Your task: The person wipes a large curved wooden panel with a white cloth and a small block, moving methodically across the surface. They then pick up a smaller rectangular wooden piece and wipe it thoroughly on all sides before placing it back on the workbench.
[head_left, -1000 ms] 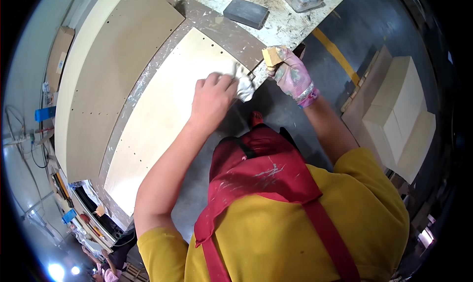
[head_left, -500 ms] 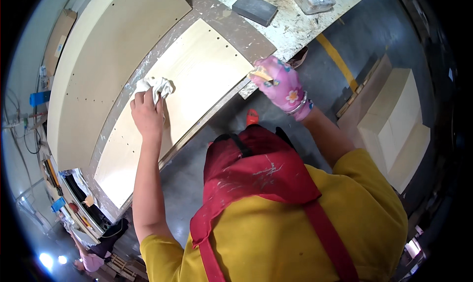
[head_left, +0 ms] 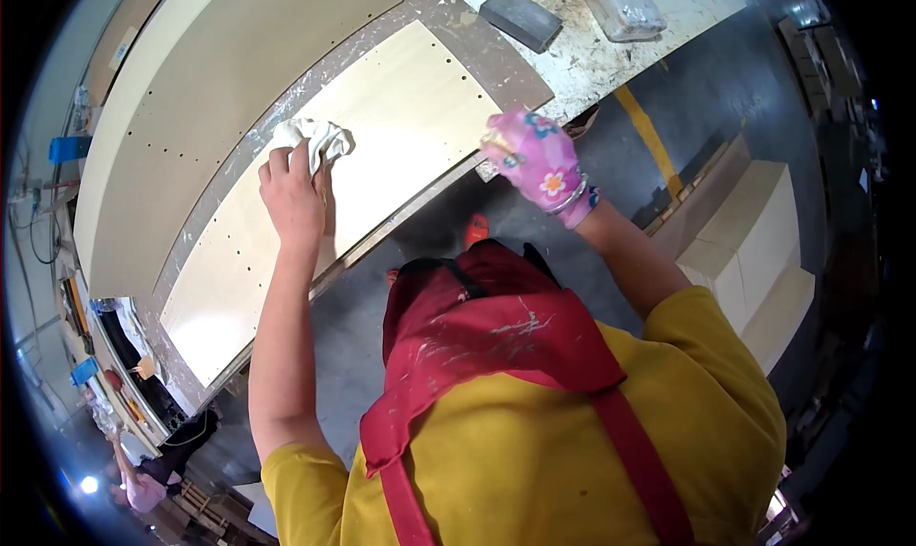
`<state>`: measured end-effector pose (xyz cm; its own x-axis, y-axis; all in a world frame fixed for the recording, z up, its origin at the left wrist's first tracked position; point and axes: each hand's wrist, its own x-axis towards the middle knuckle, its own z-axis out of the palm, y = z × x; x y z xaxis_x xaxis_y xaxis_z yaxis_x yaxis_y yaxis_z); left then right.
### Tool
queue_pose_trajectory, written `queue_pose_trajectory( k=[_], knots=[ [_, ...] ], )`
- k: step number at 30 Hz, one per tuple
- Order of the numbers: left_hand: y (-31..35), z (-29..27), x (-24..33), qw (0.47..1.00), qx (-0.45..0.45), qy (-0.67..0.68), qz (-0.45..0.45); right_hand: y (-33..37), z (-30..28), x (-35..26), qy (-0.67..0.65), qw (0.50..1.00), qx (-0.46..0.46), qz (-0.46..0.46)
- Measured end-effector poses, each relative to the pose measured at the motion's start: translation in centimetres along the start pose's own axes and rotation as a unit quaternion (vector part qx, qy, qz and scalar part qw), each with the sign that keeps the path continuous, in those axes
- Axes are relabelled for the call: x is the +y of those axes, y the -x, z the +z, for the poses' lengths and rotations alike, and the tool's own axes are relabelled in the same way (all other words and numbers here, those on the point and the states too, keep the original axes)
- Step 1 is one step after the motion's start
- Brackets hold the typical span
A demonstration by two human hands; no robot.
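A pale, curved wooden board (head_left: 401, 116) with small drilled holes lies on the bench. My bare left hand (head_left: 294, 195) is closed on a crumpled white cloth (head_left: 329, 140), which rests on the board near its far curved edge. My right hand (head_left: 539, 164) wears a pink flowered glove and is closed at the board's right end, by the near corner. Between its fingers shows a small pale-yellow piece (head_left: 496, 149); its kind is blurred and mostly covered by the glove.
Behind the board stands a larger curved wooden panel (head_left: 239, 64). A dark grey block (head_left: 520, 19) and a plastic-wrapped block (head_left: 620, 7) sit on the paint-spotted bench top (head_left: 592, 78). Wooden pieces (head_left: 749, 250) stand on the floor at right. Another person (head_left: 143, 489) is at far lower left.
The whole view has turned slightly. My left hand keeps hold of the cloth on the board. My right hand has shifted a little at the board's right end, and the yellow piece shows less.
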<state>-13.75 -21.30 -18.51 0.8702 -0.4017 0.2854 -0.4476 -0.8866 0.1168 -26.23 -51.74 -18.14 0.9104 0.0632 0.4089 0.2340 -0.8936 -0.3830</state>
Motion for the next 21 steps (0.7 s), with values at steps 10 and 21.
queue_pose_trajectory(
  k=[10,21],
  knots=[
    [8.0,-2.0,-1.3,0.999,-0.006,0.034,0.031,5.1,-5.3,4.9,-0.313,0.878,0.134,0.336],
    [0.1,3.0,19.6,0.917,0.024,0.266,0.294,2.6,-6.7,4.2,-0.303,0.881,0.184,0.314]
  ],
)
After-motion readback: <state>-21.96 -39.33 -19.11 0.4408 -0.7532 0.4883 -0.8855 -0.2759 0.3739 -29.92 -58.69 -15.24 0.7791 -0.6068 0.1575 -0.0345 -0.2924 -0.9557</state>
